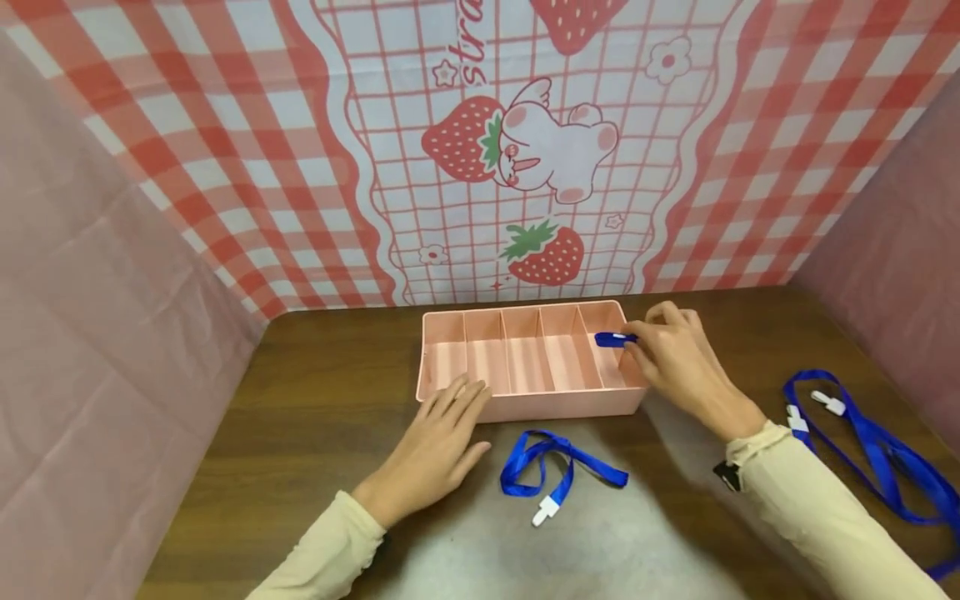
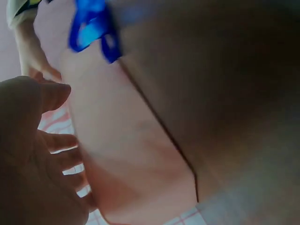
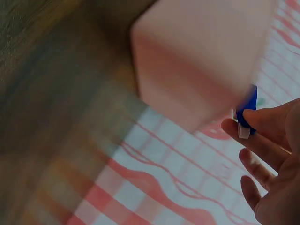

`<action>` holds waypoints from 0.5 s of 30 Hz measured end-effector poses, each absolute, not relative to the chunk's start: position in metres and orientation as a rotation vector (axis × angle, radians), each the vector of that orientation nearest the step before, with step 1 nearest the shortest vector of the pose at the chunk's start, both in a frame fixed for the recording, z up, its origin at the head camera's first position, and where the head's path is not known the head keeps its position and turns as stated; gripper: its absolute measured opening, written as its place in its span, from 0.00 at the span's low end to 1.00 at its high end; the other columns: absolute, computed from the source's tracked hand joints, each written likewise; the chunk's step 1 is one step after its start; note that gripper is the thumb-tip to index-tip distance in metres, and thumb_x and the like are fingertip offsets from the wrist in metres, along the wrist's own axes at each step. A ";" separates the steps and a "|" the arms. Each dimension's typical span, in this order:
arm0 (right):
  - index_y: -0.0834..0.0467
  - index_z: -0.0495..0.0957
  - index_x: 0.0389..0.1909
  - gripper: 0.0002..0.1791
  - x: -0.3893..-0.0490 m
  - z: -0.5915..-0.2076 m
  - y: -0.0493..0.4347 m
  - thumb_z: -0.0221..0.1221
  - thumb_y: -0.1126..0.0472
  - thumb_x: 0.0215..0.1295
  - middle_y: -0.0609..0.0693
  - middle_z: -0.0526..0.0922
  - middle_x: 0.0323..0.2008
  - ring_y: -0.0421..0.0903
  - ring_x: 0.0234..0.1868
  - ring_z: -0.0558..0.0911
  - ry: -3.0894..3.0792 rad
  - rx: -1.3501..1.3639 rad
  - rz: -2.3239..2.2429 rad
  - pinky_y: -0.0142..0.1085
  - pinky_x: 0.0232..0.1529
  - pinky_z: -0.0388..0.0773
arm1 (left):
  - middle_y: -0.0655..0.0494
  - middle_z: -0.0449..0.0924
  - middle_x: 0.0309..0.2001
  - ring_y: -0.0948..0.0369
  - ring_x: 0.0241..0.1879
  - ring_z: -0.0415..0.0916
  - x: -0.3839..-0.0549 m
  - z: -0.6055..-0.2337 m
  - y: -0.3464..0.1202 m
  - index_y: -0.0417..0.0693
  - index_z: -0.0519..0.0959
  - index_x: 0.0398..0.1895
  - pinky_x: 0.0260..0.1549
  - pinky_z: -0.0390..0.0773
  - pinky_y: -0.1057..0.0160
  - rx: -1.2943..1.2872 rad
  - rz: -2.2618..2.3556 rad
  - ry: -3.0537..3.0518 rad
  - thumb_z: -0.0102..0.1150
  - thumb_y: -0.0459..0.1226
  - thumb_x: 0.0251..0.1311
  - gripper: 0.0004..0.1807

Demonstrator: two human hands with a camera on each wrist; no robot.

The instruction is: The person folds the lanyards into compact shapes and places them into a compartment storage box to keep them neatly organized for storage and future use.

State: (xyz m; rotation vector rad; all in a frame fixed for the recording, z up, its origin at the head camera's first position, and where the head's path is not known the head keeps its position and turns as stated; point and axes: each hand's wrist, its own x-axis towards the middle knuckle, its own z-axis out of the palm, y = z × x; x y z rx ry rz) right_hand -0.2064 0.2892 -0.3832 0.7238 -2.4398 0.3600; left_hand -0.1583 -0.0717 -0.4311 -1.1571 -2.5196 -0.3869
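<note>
A pink box with several compartments in a row stands on the table. My right hand pinches a folded blue lanyard between thumb and fingers, over the rightmost compartment. In the right wrist view the lanyard shows a white plastic piece at the fingertips, beside the box wall. My left hand rests with its extended fingers on the front rim at the box's left end. Between the hands, in front of the box, lies another blue lanyard in loose loops, its white clip toward me.
More blue lanyards with white clips lie tangled at the table's right side. Behind the box rises a strawberry-print cloth. Pink cloth walls flank the brown wooden table.
</note>
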 end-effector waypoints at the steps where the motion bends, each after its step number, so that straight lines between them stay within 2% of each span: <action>1: 0.64 0.84 0.38 0.10 -0.211 -0.388 0.289 0.66 0.72 0.53 0.54 0.83 0.27 0.55 0.44 0.73 -2.450 0.713 0.354 0.57 0.47 0.64 | 0.40 0.63 0.71 0.43 0.73 0.55 -0.158 -0.434 -0.073 0.35 0.60 0.73 0.67 0.61 0.42 -1.168 -0.352 -2.522 0.62 0.44 0.65 0.39; 7: 0.62 0.82 0.32 0.08 -0.236 -0.402 0.281 0.65 0.71 0.49 0.56 0.85 0.29 0.60 0.47 0.78 -2.529 0.743 0.249 0.61 0.60 0.59 | 0.44 0.57 0.75 0.48 0.77 0.44 -0.157 -0.439 -0.076 0.38 0.54 0.76 0.68 0.60 0.42 -1.204 -0.342 -2.523 0.63 0.45 0.64 0.43; 11: 0.62 0.81 0.30 0.08 -0.250 -0.407 0.275 0.68 0.70 0.46 0.57 0.86 0.31 0.61 0.45 0.81 -2.623 0.785 0.164 0.63 0.63 0.58 | 0.44 0.57 0.75 0.47 0.77 0.45 -0.157 -0.440 -0.077 0.38 0.54 0.77 0.68 0.60 0.42 -1.201 -0.347 -2.527 0.65 0.46 0.61 0.46; 15: 0.59 0.78 0.24 0.07 -0.258 -0.413 0.272 0.68 0.70 0.45 0.55 0.84 0.26 0.60 0.45 0.81 -2.736 0.781 0.060 0.65 0.62 0.59 | 0.45 0.56 0.75 0.46 0.76 0.47 -0.157 -0.441 -0.076 0.39 0.52 0.77 0.68 0.58 0.42 -1.185 -0.321 -2.540 0.67 0.47 0.59 0.49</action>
